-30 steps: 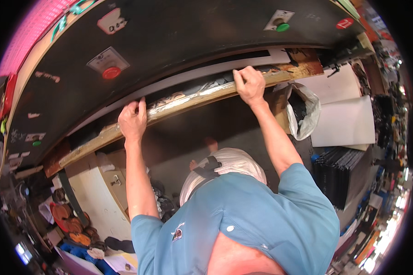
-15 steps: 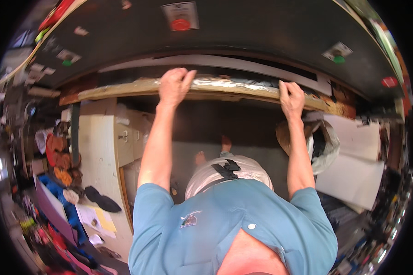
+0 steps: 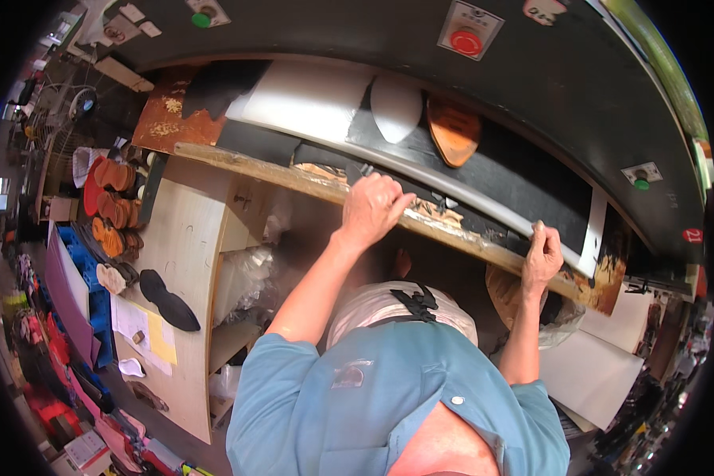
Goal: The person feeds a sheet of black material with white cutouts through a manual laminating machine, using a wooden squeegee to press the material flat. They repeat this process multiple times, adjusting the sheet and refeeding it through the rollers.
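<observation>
Hands: my left hand (image 3: 370, 208) presses fingers curled over the long worn wooden board (image 3: 293, 181) edging the machine bed; my right hand (image 3: 543, 258) grips its far end (2 contact points). Brown leather sole piece (image 3: 453, 129) lies beyond.

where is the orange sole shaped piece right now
In the head view the orange sole-shaped piece lies on the black machine bed, upper centre, just right of a white oval piece and below the red button, beyond the left hand.
</observation>
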A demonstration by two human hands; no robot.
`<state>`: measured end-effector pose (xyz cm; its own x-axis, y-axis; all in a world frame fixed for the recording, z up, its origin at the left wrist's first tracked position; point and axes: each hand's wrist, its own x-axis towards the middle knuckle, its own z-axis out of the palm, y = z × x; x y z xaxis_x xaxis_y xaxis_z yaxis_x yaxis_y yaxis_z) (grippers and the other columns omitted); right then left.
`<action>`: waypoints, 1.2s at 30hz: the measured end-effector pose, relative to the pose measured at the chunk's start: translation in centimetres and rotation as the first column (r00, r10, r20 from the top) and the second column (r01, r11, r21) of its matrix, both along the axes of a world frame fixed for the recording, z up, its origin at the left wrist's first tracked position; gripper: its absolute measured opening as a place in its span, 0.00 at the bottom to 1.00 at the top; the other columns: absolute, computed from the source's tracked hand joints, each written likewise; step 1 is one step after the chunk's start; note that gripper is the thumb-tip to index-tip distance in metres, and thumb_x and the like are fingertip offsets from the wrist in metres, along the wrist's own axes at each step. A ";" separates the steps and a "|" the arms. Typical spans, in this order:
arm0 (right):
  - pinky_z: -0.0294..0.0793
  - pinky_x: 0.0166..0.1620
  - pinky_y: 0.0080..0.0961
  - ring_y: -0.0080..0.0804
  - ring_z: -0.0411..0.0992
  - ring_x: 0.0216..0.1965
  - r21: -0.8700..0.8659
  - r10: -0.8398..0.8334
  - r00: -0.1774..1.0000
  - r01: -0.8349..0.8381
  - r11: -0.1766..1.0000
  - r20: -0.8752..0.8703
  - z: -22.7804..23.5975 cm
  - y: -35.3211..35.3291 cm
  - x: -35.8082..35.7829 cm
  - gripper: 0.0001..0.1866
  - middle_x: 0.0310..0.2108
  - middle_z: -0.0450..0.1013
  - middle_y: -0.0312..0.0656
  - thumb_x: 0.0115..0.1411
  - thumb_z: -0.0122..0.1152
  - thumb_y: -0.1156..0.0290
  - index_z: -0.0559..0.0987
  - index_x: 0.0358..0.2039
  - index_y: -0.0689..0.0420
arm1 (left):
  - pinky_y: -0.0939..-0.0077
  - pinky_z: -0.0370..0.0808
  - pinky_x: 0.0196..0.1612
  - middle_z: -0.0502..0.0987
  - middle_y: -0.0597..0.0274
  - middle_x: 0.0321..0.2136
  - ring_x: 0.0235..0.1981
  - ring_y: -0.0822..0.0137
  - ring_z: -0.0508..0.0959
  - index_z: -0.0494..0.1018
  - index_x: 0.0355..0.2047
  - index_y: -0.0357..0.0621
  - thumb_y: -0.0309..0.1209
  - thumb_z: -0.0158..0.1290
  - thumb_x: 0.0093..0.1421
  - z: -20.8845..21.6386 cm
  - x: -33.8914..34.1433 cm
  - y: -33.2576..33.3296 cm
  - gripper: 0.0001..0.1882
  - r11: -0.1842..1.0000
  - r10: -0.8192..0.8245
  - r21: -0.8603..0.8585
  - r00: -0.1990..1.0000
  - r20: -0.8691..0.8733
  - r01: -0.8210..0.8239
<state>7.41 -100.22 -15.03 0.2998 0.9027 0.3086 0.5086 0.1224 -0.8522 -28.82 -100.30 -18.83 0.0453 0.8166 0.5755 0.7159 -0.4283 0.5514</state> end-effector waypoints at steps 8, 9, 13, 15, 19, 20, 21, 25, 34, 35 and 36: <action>0.66 0.69 0.49 0.63 0.64 0.66 -0.065 0.349 0.740 -0.384 0.921 0.575 1.9 3.0 -16.0 0.51 0.67 0.63 0.68 0.49 0.81 0.51 0.71 0.69 0.66 | 0.55 0.81 0.46 0.82 0.47 0.36 0.40 0.46 0.82 0.77 0.41 0.35 0.22 0.58 0.65 4.5 -0.2 -3.8 0.06 0.990 -0.125 0.099 0.944 0.306 0.099; 0.65 0.69 0.52 0.70 0.60 0.66 -0.072 0.350 0.706 -0.392 0.917 0.615 2.1 2.6 -16.7 0.55 0.69 0.57 0.73 0.46 0.82 0.50 0.69 0.70 0.66 | 0.53 0.80 0.52 0.82 0.44 0.42 0.46 0.43 0.82 0.76 0.47 0.34 0.20 0.56 0.65 4.9 0.1 -2.9 0.10 0.988 -0.138 0.104 0.945 0.295 0.112; 0.69 0.64 0.55 0.67 0.65 0.61 -0.026 0.340 0.738 -0.401 0.916 0.583 2.7 -0.6 -18.4 0.50 0.68 0.58 0.70 0.44 0.77 0.58 0.71 0.68 0.64 | 0.47 0.69 0.69 0.78 0.34 0.56 0.61 0.35 0.76 0.70 0.62 0.31 0.20 0.48 0.67 4.5 0.3 -1.5 0.23 0.996 -0.092 0.018 0.986 0.137 0.091; 0.70 0.64 0.55 0.67 0.66 0.59 -0.036 0.361 0.750 -0.412 0.910 0.555 3.1 -2.2 -18.2 0.48 0.68 0.60 0.68 0.41 0.76 0.59 0.75 0.65 0.64 | 0.45 0.69 0.68 0.77 0.33 0.57 0.62 0.34 0.75 0.68 0.65 0.32 0.22 0.48 0.68 3.5 0.5 -2.7 0.24 0.988 -0.111 -0.111 0.994 -0.007 0.110; 0.64 0.72 0.38 0.47 0.65 0.71 -0.225 0.456 0.883 -0.424 0.877 0.115 4.7 -4.3 -14.5 0.52 0.75 0.59 0.58 0.42 0.82 0.58 0.74 0.69 0.60 | 0.46 0.67 0.72 0.76 0.36 0.61 0.66 0.41 0.74 0.63 0.72 0.34 0.20 0.57 0.64 2.7 0.8 -5.3 0.35 0.995 -0.095 -0.045 0.995 -0.038 0.094; 0.62 0.72 0.34 0.41 0.67 0.69 -0.154 0.492 0.865 -0.502 0.851 -0.100 5.3 -4.3 -13.2 0.53 0.73 0.63 0.54 0.43 0.82 0.62 0.72 0.71 0.63 | 0.45 0.66 0.72 0.76 0.37 0.62 0.67 0.41 0.73 0.65 0.71 0.35 0.21 0.58 0.65 3.0 1.1 -5.6 0.34 0.995 -0.086 -0.063 0.996 -0.036 0.084; 0.64 0.71 0.34 0.42 0.68 0.69 -0.115 0.498 0.811 -0.551 0.827 -0.307 5.6 -4.2 -12.2 0.52 0.72 0.65 0.54 0.44 0.80 0.64 0.71 0.71 0.65 | 0.45 0.65 0.73 0.76 0.38 0.62 0.68 0.42 0.72 0.67 0.69 0.34 0.24 0.58 0.66 3.5 1.3 -5.9 0.31 0.992 -0.106 -0.073 0.992 -0.062 0.101; 0.62 0.72 0.34 0.40 0.68 0.69 -0.022 0.435 0.569 -0.624 0.781 -0.698 6.0 -4.0 -10.5 0.49 0.67 0.70 0.51 0.47 0.75 0.72 0.69 0.71 0.69 | 0.45 0.65 0.72 0.78 0.38 0.61 0.70 0.40 0.70 0.75 0.60 0.30 0.32 0.61 0.67 5.9 3.3 -6.8 0.24 0.973 -0.167 -0.122 0.961 0.219 0.197; 0.61 0.71 0.32 0.37 0.69 0.65 0.044 0.437 0.516 -0.608 0.793 -0.737 5.6 -3.5 -9.7 0.48 0.65 0.72 0.50 0.49 0.72 0.67 0.69 0.71 0.68 | 0.71 0.80 0.42 0.85 0.57 0.40 0.36 0.70 0.82 0.81 0.40 0.35 0.29 0.65 0.67 5.2 4.0 -5.6 0.08 0.914 0.160 -0.378 0.727 0.668 0.147; 0.62 0.70 0.31 0.37 0.69 0.65 0.044 0.425 0.510 -0.601 0.798 -0.748 5.6 -3.9 -9.4 0.48 0.64 0.72 0.50 0.49 0.72 0.66 0.68 0.71 0.69 | 0.73 0.80 0.41 0.84 0.62 0.38 0.36 0.74 0.81 0.81 0.40 0.37 0.29 0.64 0.69 5.0 2.7 -5.5 0.07 0.911 0.287 -0.410 0.630 0.722 0.054; 0.62 0.70 0.31 0.37 0.69 0.64 0.046 0.413 0.504 -0.591 0.805 -0.759 5.6 -4.0 -9.4 0.48 0.64 0.72 0.50 0.50 0.72 0.65 0.68 0.71 0.69 | 0.75 0.79 0.41 0.83 0.68 0.35 0.35 0.77 0.79 0.80 0.40 0.39 0.30 0.63 0.70 5.1 1.0 -5.3 0.07 0.894 0.398 -0.447 0.514 0.760 -0.032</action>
<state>-2.00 -104.19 -9.46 -0.1882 0.9820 0.0145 -0.3532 -0.0539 -0.9340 -27.83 -105.61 -13.75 -0.4964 0.8661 -0.0589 -0.0914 0.0153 0.9957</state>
